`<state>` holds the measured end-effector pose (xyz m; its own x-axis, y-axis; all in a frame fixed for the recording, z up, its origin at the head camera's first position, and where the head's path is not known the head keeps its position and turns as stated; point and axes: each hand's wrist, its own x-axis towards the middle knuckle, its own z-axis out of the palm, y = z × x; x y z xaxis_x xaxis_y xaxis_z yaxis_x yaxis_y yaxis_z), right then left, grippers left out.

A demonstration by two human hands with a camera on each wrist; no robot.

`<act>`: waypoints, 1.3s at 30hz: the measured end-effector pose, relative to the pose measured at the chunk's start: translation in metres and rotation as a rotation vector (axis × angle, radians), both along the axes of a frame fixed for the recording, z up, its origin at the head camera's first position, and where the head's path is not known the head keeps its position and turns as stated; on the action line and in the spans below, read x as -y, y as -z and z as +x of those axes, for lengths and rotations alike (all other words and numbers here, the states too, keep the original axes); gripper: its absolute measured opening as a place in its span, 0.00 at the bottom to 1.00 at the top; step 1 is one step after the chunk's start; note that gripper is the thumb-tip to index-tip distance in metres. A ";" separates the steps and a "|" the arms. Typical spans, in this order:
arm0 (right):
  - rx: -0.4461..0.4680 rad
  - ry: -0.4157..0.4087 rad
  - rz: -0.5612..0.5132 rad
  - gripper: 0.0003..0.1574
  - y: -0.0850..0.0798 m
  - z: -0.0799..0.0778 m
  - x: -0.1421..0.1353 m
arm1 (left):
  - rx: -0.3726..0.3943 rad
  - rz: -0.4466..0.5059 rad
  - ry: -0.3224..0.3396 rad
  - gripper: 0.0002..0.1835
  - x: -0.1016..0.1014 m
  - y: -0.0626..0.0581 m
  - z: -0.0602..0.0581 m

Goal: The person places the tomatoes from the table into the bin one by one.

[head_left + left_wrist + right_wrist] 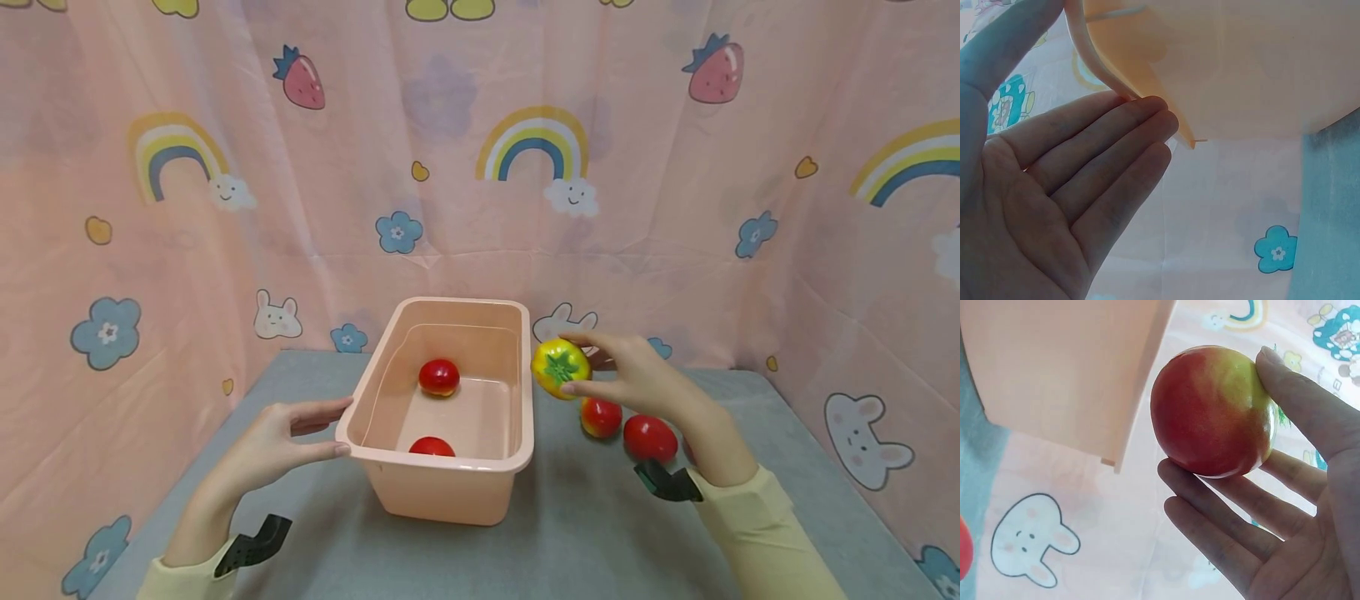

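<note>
My right hand (637, 379) pinches a round red-and-yellow fruit (1210, 412) with a star-shaped green leafy top, between thumb and fingers. In the head view the fruit (561, 367) is just outside the right rim of a peach-coloured plastic bin (442, 492), its yellow, leafy side showing. My left hand (277, 446) touches the bin's left rim near the front corner, fingers and thumb nearly straight. The left wrist view has the fingertips (1157, 106) right at the rim. Inside the bin lie two red fruits, one in the middle (438, 377) and one partly hidden behind the front wall (432, 447).
Under my right hand, a red-and-yellow fruit (601, 417) and a red fruit (650, 438) lie on the grey table (585, 533); something reddish behind them is mostly hidden by the wrist. A pink patterned curtain (337, 208) hangs behind the table and along its sides.
</note>
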<state>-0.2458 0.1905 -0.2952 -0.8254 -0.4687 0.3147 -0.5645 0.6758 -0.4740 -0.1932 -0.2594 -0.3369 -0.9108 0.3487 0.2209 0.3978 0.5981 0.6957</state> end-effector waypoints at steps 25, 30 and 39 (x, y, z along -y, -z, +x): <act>-0.048 -0.097 -0.006 0.42 -0.024 -0.003 0.037 | 0.008 0.013 -0.008 0.33 0.001 0.000 0.001; -0.051 -0.107 -0.004 0.42 -0.026 -0.004 0.047 | 0.011 0.013 -0.011 0.33 0.001 0.001 0.001; -0.040 -0.142 -0.028 0.42 -0.025 -0.007 0.060 | 0.009 0.011 -0.006 0.33 0.001 0.001 -0.001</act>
<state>-0.2532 0.1308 -0.2704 -0.7381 -0.5700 0.3610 -0.6721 0.5747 -0.4669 -0.1939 -0.2603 -0.3382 -0.9150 0.3406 0.2163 0.3876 0.5932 0.7056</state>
